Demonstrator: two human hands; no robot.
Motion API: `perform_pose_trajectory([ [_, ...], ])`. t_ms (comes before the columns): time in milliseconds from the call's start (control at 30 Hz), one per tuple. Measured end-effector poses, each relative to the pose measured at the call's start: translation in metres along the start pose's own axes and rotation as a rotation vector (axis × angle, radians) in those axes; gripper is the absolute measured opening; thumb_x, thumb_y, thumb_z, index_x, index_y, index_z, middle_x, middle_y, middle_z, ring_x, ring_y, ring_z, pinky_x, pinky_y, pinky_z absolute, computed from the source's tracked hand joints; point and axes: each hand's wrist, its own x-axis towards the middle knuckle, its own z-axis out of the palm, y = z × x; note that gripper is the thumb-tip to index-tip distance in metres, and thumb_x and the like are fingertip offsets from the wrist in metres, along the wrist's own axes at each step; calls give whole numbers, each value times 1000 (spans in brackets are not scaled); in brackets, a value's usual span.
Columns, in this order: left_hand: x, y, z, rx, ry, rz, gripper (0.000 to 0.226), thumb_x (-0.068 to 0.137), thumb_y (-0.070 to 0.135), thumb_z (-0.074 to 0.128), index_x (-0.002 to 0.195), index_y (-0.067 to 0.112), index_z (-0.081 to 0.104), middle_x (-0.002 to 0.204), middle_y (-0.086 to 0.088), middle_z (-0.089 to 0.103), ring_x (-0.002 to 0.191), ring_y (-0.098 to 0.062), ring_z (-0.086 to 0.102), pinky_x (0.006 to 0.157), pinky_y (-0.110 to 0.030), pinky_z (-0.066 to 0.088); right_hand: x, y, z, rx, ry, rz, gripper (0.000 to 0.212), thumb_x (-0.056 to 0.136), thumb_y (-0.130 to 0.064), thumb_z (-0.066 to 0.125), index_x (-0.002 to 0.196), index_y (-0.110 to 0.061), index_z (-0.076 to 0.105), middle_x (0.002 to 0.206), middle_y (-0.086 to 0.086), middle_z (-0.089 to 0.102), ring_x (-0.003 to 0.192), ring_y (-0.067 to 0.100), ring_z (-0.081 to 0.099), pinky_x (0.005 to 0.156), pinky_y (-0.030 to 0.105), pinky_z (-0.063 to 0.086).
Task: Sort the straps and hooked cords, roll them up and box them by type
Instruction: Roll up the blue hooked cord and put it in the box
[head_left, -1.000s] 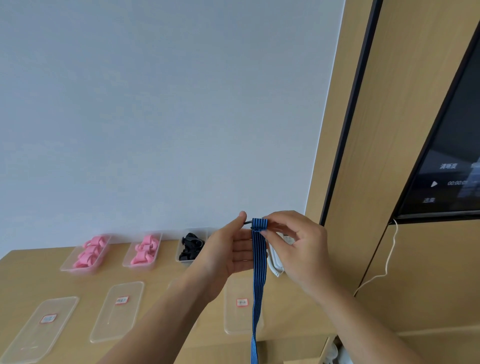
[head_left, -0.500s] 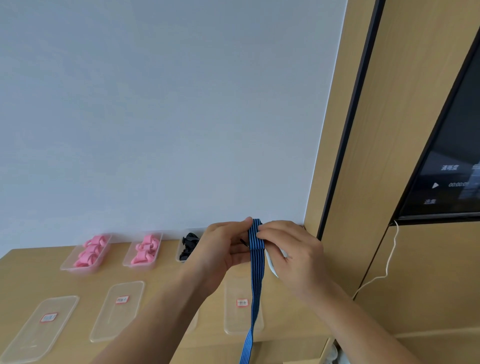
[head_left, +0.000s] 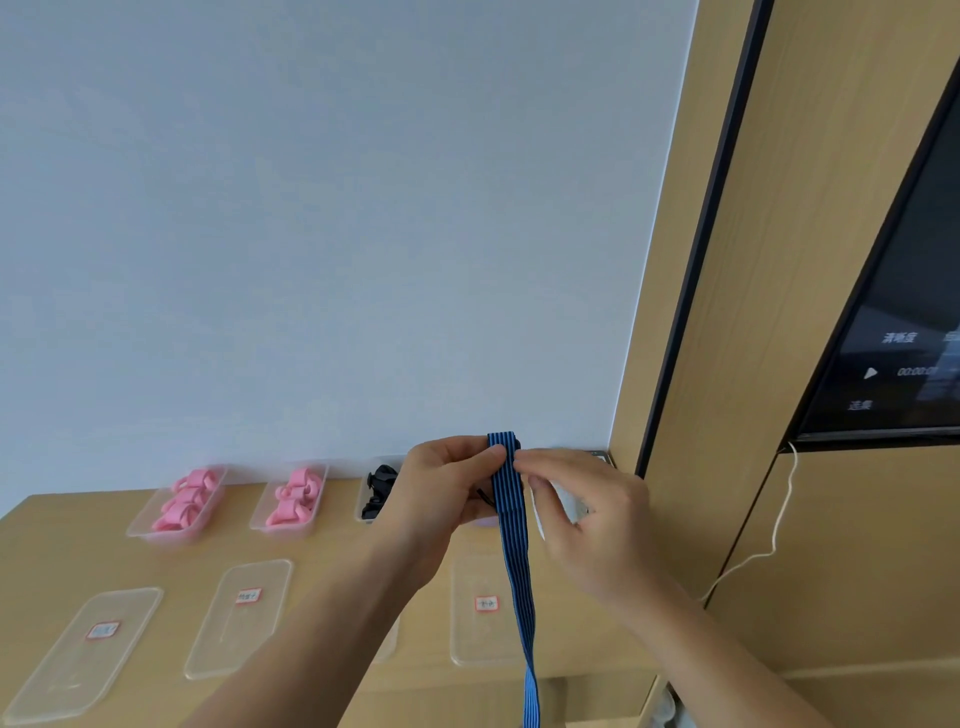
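A blue striped strap hangs down past the table edge; its folded top is pinched between the left hand and right hand — a dark bit beside it is possibly a hook. Beyond lie clear lids, then boxes of pink rolls — and one of black ones.

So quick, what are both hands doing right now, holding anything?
Left hand: pinching the top fold of the blue striped strap.
Right hand: pinching the same strap from the other side; its tail hangs down.
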Motion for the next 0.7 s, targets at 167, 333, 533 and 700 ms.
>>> perform_pose_trajectory([
  [167, -5, -2, 3, 7, 27, 41, 19, 101, 9, 60, 114, 4, 74, 102, -19, 78, 96, -39, 75, 91, -56, 59, 16, -13, -3, 282, -161, 648, 22, 82, -19, 82, 103, -21, 76, 84, -8, 74, 77, 4, 69, 72, 17, 54],
  [333, -12, -3, 1, -7, -10, 43, 20, 100, 7, 62, 116, 5, 74, 105, -19, 77, 97, -38, 75, 94, -58, 57, 26, -17, -12, 500, -296, 784, 12, 86, -6, 75, 98, -10, 77, 83, 3, 78, 79, 18, 75, 72, 28, 60],
  [533, -18, 2, 1, -74, -50, 27, 21, 95, 11, 68, 112, -1, 73, 105, -25, 74, 96, -41, 73, 92, -58, 58, 32, -20, -21, 696, -370, 898, 15, 90, 2, 68, 104, 1, 72, 92, 19, 76, 85, 32, 75, 75, 39, 62],
  [700, -25, 2, 8, -97, -85, -47, 47, 95, 36, 69, 112, -9, 68, 107, -26, 74, 104, -41, 72, 100, -56, 54, 34, -25, -23, 646, -312, 853, 17, 91, 0, 68, 105, -6, 75, 95, 17, 76, 91, 30, 74, 80, 36, 62],
])
